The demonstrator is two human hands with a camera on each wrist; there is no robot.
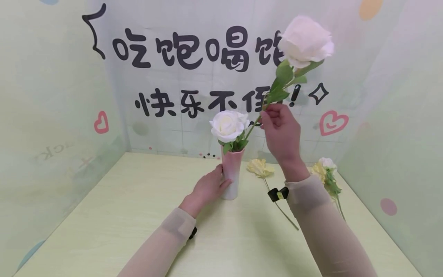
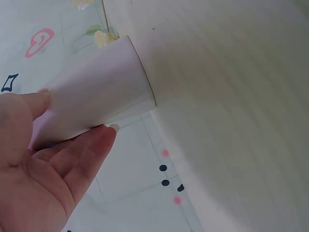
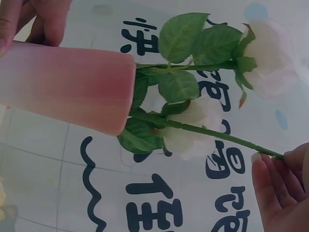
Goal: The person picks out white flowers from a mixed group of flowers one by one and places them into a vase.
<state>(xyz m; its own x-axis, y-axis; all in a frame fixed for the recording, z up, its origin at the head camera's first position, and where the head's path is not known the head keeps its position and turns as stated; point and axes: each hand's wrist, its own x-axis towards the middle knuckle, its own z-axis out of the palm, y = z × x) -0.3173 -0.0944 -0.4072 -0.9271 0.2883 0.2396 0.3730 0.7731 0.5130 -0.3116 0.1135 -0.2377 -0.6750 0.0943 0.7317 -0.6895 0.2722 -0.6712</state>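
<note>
Stem enters vase — plain only from right wrist.

A yellow flower is lying on the table behind the vase, and more flowers are lying at the right. The backdrop is printed with black characters and hearts.

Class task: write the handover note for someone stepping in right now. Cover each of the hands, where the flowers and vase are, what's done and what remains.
Left hand grips the pink vase, steadying it upright on the table.
Right hand pinches the stem of a pale pink rose; its lower end is at the vase mouth.
Done: one white rose stands in the vase.
Left: seat the held rose; a yellow flower and a small yellow-white bunch lie on the table behind the right arm.
</note>
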